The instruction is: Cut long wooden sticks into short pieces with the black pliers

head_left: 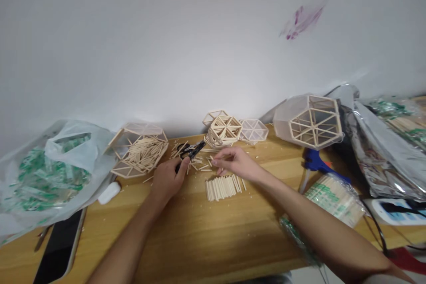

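My left hand (169, 177) is closed around a black hand tool (199, 148) that looks like small cutters, though blur hides its exact kind. My right hand (234, 163) pinches a short wooden stick (211, 159) between thumb and fingers. Just below it, a row of short wooden sticks (221, 187) lies side by side on the table. Loose stick pieces (204, 169) are scattered between the hands. Behind them stands a hexagonal stick frame (224, 131) packed with sticks. Left of my left hand, a hexagonal stick-framed container (161, 131) lies tipped with many loose sticks (141, 154) in it.
A larger hexagonal frame (314, 122), a blue glue gun (316, 162) and a bag of sticks (336, 199) are on the right, with a power strip (396, 213). A plastic bag of green wrappers (53, 173), white case (109, 192) and phone (60, 246) occupy the left.
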{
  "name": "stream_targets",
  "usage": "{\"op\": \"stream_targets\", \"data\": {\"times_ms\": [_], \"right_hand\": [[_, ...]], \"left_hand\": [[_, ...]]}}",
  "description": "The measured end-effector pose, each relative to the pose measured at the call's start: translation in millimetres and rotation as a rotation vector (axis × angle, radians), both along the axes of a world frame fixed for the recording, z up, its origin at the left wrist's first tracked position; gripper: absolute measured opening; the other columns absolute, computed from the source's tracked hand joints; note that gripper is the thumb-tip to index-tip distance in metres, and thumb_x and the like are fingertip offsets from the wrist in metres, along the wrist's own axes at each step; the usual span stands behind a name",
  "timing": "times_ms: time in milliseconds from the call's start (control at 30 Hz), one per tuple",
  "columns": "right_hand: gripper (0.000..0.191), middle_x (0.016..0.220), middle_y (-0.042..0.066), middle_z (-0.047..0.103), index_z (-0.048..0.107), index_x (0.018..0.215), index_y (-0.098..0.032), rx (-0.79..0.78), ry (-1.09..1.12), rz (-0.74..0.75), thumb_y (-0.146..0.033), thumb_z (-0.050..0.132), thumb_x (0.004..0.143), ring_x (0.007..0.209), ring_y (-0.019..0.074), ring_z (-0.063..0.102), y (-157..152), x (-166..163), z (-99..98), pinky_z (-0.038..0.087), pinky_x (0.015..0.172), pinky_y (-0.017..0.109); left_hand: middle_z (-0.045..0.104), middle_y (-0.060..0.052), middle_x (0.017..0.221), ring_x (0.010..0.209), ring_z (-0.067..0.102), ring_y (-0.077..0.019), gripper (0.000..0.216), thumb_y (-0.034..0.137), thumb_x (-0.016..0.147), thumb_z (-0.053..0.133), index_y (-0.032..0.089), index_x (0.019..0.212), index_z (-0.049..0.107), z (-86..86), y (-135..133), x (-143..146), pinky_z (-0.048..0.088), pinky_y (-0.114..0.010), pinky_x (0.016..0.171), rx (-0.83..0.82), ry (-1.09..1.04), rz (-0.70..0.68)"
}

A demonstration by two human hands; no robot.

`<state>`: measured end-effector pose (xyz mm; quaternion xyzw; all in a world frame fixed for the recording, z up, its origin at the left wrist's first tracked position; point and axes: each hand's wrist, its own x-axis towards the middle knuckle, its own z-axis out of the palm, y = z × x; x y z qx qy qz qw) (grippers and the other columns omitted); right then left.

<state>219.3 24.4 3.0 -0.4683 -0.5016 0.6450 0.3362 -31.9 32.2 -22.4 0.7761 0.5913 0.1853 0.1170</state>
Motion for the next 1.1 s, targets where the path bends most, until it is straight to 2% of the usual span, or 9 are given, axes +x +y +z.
{"op": "stream_targets", "data": {"times_ms": [100,167,367,567,667,867,967,1100], "right_hand": [[0.034,0.095,0.009,0.077,0.074,0.097,-0.015,0.023,-0.030,-0.027,-0.034,0.087,0.072,0.079,0.0204,0.074,0,0,-0.6,0.062,0.078,0.038],[0.039,0.099,0.009,0.076,0.073,0.100,-0.016,0.026,-0.024,-0.068,-0.029,0.089,0.068,0.086,0.0214,0.074,2,1,-3.1,0.060,0.083,0.039],[0.031,0.117,0.009,0.070,0.072,0.074,-0.014,0.045,0.150,-0.089,-0.035,0.091,0.061,0.095,0.0199,0.073,7,3,-10.7,0.054,0.097,0.038],[0.025,0.088,0.005,0.076,0.077,0.086,-0.017,0.153,0.044,-0.035,-0.034,0.086,0.071,0.084,0.0174,0.070,6,6,-10.9,0.056,0.085,0.036],[0.025,0.085,0.005,0.076,0.077,0.089,-0.017,0.171,0.057,-0.016,-0.034,0.085,0.073,0.078,0.0165,0.069,7,7,-11.3,0.056,0.079,0.034],[0.033,0.083,0.001,0.072,0.070,0.097,-0.016,0.067,0.186,-0.034,-0.031,0.086,0.072,0.071,0.0151,0.070,5,3,-8.5,0.060,0.070,0.032],[0.040,0.080,0.000,0.072,0.064,0.099,-0.017,0.029,0.229,-0.066,-0.028,0.087,0.069,0.066,0.0150,0.070,4,0,-8.5,0.060,0.065,0.031],[0.048,0.076,-0.001,0.072,0.061,0.104,-0.017,0.008,0.252,-0.094,-0.022,0.087,0.065,0.063,0.0148,0.069,4,-3,-9.2,0.059,0.062,0.029]], "left_hand": [[0.061,-0.002,0.060,0.060,0.057,-0.0170,0.058,0.056,0.100,0.032,0.019,0.063,0.056,-0.3,0,0,0.033,-0.029,0.062,-0.022,-0.094,-0.009],[0.059,-0.001,0.059,0.059,0.055,-0.0166,0.057,0.055,0.100,0.033,0.019,0.063,0.056,-0.1,0,0,0.032,-0.028,0.061,-0.009,-0.117,-0.006],[0.057,-0.001,0.059,0.059,0.054,-0.0158,0.050,0.050,0.099,0.037,0.019,0.064,0.055,0.7,-1,-1,0.033,-0.028,0.061,0.066,-0.122,-0.021],[0.061,-0.002,0.063,0.061,0.056,-0.0160,0.049,0.047,0.101,0.036,0.020,0.065,0.055,3.6,-4,0,0.034,-0.028,0.061,0.059,-0.099,-0.034],[0.063,-0.002,0.064,0.063,0.059,-0.0166,0.049,0.047,0.101,0.034,0.020,0.067,0.056,4.3,-6,1,0.036,-0.028,0.062,0.053,-0.090,-0.041],[0.070,-0.006,0.083,0.077,0.066,-0.0223,0.045,0.052,0.101,0.037,0.019,0.088,0.063,5.6,-13,5,0.040,-0.030,0.067,0.083,0.084,-0.035],[0.070,-0.010,0.095,0.083,0.066,-0.0257,0.046,0.055,0.101,0.036,0.018,0.099,0.063,6.4,-16,9,0.043,-0.033,0.068,0.107,0.173,-0.043],[0.068,-0.012,0.099,0.087,0.065,-0.0284,0.048,0.057,0.101,0.033,0.016,0.105,0.060,7.5,-18,14,0.047,-0.037,0.075,0.156,0.237,-0.064]]}}
